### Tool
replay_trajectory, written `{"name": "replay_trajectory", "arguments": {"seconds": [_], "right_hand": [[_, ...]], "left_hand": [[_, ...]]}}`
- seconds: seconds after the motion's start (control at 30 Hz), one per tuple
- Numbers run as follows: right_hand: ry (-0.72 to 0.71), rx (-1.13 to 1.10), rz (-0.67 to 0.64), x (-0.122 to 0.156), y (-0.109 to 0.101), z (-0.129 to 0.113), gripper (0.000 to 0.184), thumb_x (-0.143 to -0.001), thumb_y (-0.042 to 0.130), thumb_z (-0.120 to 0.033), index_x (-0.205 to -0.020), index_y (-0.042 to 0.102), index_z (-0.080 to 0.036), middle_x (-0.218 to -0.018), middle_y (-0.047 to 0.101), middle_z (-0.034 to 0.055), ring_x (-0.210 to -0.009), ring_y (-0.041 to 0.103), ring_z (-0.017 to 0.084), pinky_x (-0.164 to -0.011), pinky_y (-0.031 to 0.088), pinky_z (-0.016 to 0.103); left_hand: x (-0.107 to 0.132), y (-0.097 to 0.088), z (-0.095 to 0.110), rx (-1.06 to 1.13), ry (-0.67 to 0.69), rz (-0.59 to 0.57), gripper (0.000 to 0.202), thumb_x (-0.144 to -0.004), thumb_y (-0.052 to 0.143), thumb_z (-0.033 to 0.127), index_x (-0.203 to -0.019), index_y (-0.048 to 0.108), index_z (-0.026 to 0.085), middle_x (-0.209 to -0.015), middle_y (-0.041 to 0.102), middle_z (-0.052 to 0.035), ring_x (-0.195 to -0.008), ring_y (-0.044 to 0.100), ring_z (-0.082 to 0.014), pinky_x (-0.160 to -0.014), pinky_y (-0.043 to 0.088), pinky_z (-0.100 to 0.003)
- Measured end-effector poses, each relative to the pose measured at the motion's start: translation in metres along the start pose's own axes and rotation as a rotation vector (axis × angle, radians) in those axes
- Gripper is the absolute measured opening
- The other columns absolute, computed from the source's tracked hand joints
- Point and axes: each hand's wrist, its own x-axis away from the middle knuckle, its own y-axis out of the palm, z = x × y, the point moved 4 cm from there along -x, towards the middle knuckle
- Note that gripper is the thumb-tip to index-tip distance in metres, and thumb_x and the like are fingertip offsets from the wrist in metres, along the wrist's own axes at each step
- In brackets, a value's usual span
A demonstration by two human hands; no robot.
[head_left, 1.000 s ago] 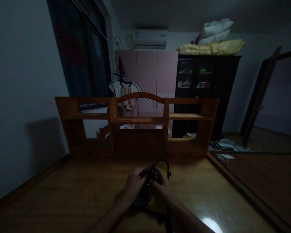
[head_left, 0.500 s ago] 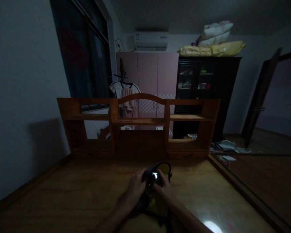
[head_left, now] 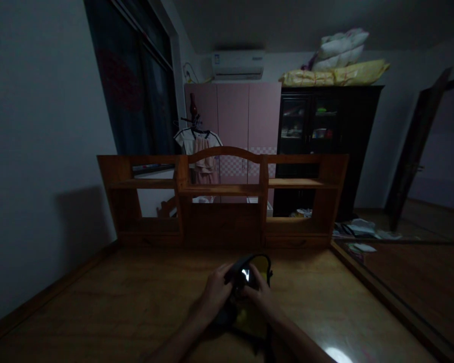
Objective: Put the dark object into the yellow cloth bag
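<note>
Beneath the fingers (head_left: pixel 258 277) it's a big wooden desk (head_left: pixel 144 297), with a wooden shelf (head_left: pixel 223 190) standing beyond them. Right under them lies a dark-and-yellow bag (head_left: pixel 248 322). Left hand (head_left: pixel 217 293) is curled at its dark side, can't tell what it grips; right hand (head_left: pixel 264 297) is holding a small dark glossy thing (head_left: pixel 245 275).

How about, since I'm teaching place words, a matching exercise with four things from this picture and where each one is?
Things:
1. bag
2. air conditioner
3. white shirt
4. yellow bundle

Places:
A. on top of the dark cabinet
B. on the desk, by the left hand and right hand
C. hanging near the window
D. high up, above the pink wardrobe

Pairs: 1-B; 2-D; 3-C; 4-A
</note>
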Motion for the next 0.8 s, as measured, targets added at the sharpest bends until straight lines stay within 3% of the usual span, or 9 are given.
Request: {"name": "replay_trajectory", "arguments": {"seconds": [0.17,0.4,0.5,0.6,0.7,0.8], "right_hand": [[0.052,-0.022,-0.074,0.004,0.005,-0.008,0.061,-0.059,0.067,-0.020,-0.119,0.056,-0.022,-0.102,0.067,0.0032,-0.098,0.060,0.027,-0.076,0.053,0.034],[0.061,-0.018,-0.065,0.008,0.006,-0.009,0.073,-0.060,0.075,-0.024,-0.129,0.049,-0.022,-0.116,0.065,0.0043,-0.109,0.059,0.027,-0.092,0.048,0.037],[0.034,0.003,-0.043,0.006,0.005,-0.011,0.054,-0.068,0.069,-0.029,-0.119,0.057,-0.020,-0.111,0.068,0.0058,-0.106,0.061,0.029,-0.089,0.049,0.038],[-0.070,0.157,0.004,0.008,0.001,-0.019,0.035,-0.071,0.063,-0.025,-0.105,0.066,-0.018,-0.103,0.071,0.0080,-0.100,0.063,0.031,-0.087,0.049,0.039],[-0.152,0.351,0.074,0.013,-0.003,-0.026,0.027,-0.070,0.060,-0.021,-0.094,0.071,-0.017,-0.094,0.072,0.0101,-0.093,0.064,0.032,-0.083,0.049,0.040],[-0.204,0.409,0.085,0.017,-0.003,-0.033,0.022,-0.073,0.057,-0.021,-0.090,0.071,-0.016,-0.090,0.073,0.0111,-0.088,0.066,0.031,-0.079,0.050,0.039]], "left_hand": [[-0.004,0.002,-0.001,0.065,-0.018,0.002,0.043,-0.069,0.055,0.008,-0.109,0.068,0.018,-0.110,0.067,-0.0077,-0.099,0.063,-0.0207,-0.084,0.051,-0.029],[-0.003,-0.006,-0.003,0.008,-0.020,0.046,0.032,-0.072,0.058,0.011,-0.098,0.073,0.020,-0.092,0.070,-0.0053,-0.087,0.065,-0.0212,-0.075,0.051,-0.028],[0.002,-0.007,0.002,-0.029,0.030,0.028,0.029,-0.074,0.062,0.013,-0.097,0.074,0.025,-0.091,0.070,-0.0027,-0.086,0.064,-0.0201,-0.078,0.049,-0.027],[0.007,-0.005,0.013,-0.054,0.094,-0.014,0.033,-0.078,0.060,0.014,-0.105,0.071,0.030,-0.098,0.069,-0.0006,-0.092,0.064,-0.0188,-0.083,0.048,-0.026],[0.012,-0.003,0.023,-0.090,0.154,-0.019,0.036,-0.083,0.058,0.016,-0.114,0.066,0.032,-0.104,0.068,-0.0003,-0.096,0.063,-0.0181,-0.086,0.049,-0.026],[0.014,-0.002,0.023,-0.096,0.150,-0.003,0.037,-0.084,0.057,0.018,-0.118,0.064,0.031,-0.110,0.067,0.0000,-0.101,0.063,-0.0179,-0.091,0.048,-0.027]]}}
